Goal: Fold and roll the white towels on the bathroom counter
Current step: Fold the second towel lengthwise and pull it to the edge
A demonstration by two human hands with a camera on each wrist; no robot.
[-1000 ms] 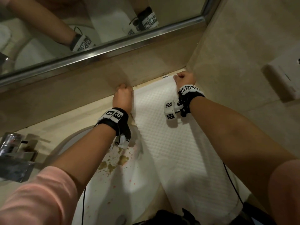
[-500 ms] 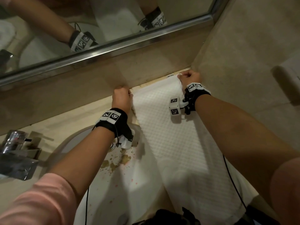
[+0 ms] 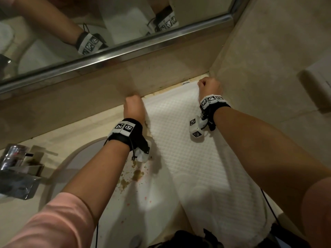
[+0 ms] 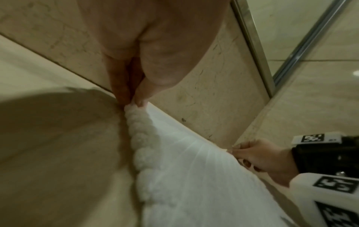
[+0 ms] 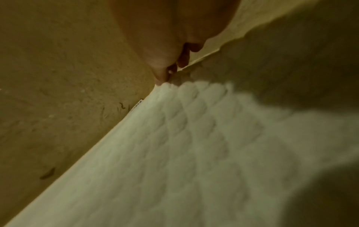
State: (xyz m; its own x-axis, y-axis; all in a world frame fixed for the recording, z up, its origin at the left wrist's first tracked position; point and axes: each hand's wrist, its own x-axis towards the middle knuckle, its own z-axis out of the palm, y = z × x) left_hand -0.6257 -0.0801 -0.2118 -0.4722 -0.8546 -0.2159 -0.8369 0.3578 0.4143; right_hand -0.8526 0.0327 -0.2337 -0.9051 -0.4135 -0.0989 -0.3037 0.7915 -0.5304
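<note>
A white waffle-weave towel (image 3: 193, 158) lies lengthwise on the beige counter (image 3: 75, 133), from the back wall to the front edge, partly over the sink. My left hand (image 3: 133, 107) pinches its far left corner at the backsplash; the left wrist view shows thumb and fingers closed on the towel (image 4: 174, 161) there. My right hand (image 3: 209, 86) pinches the far right corner in the wall corner. In the right wrist view, the fingertips (image 5: 165, 76) close on the towel (image 5: 194, 145) edge. A small label (image 3: 185, 83) sticks out at the far edge.
A white sink basin (image 3: 125, 203) with brown stains (image 3: 136, 176) lies under the towel's left side. A chrome faucet (image 3: 16, 169) stands at the left. The mirror (image 3: 89, 24) and backsplash block the far side. A side wall with a white dispenser (image 3: 318, 83) bounds the right.
Both hands keep pinching the towel's far corners at the back wall. The view has shifted slightly; the towel's far edge looks a little straighter along the backsplash.
</note>
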